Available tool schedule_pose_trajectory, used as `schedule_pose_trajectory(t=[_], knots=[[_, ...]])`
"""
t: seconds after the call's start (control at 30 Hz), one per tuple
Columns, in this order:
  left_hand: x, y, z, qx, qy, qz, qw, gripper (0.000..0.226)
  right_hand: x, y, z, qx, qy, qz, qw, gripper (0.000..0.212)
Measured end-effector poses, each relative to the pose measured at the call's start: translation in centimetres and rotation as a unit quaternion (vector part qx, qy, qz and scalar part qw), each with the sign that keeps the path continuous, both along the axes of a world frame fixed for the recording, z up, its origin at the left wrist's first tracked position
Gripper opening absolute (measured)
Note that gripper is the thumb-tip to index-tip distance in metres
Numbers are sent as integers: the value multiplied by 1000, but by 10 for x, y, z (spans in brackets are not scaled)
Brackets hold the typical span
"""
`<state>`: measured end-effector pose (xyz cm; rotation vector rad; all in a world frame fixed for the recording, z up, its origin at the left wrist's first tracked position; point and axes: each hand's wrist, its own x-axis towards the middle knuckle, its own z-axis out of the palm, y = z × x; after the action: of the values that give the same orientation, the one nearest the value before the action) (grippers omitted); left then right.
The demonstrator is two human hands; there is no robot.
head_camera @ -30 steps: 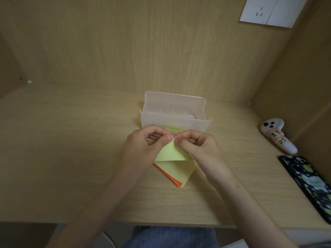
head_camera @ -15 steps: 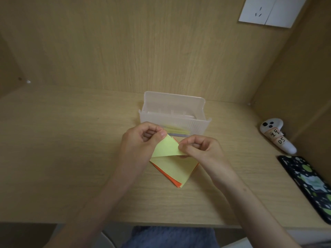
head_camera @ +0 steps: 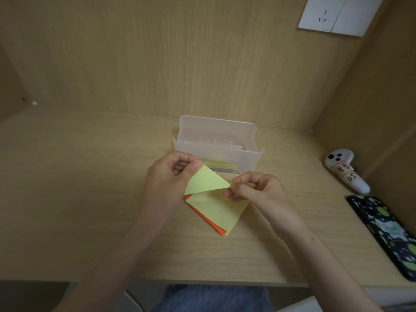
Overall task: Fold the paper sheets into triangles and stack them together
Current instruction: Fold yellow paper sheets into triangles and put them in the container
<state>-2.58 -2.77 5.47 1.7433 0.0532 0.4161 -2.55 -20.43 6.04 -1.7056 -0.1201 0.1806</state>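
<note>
Our left hand point(head_camera: 167, 179) pinches the yellow sheet point(head_camera: 208, 182) at its far corner, our right hand point(head_camera: 256, 191) at its right tip; long edge runs hand to hand, above the stack point(head_camera: 221, 231) pointing toward us.

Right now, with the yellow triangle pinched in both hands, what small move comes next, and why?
Probably lift the yellow triangle clear and carry it toward the clear box. The left hand and right hand pinch its corners, it tilts up off the paper stack, and yellow paper shows inside the box.
</note>
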Motion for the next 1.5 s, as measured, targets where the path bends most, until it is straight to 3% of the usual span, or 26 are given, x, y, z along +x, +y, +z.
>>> schedule_pose_trajectory(t=[0.13,0.3,0.5,0.77,1.27,1.5], knots=[[3,11,5,-10,-10,28,1000,14,1,-6,-1,-21,0,-26,999,15],[2,8,7,26,-2,-47,999,15,5,-1,10,60,-37,-59,996,8],[-3,-4,3,4,-8,-77,997,5,6,17,18,-14,-58,23,998,10],[-6,1,0,-23,19,-112,993,14,6,15,11,-13,-60,-32,998,5],[-10,18,-10,16,76,-101,992,17,12,3,6,15,-78,-113,990,15],[-4,38,-21,17,89,-53,994,16,27,-21,23,18,-90,-130,987,4]])
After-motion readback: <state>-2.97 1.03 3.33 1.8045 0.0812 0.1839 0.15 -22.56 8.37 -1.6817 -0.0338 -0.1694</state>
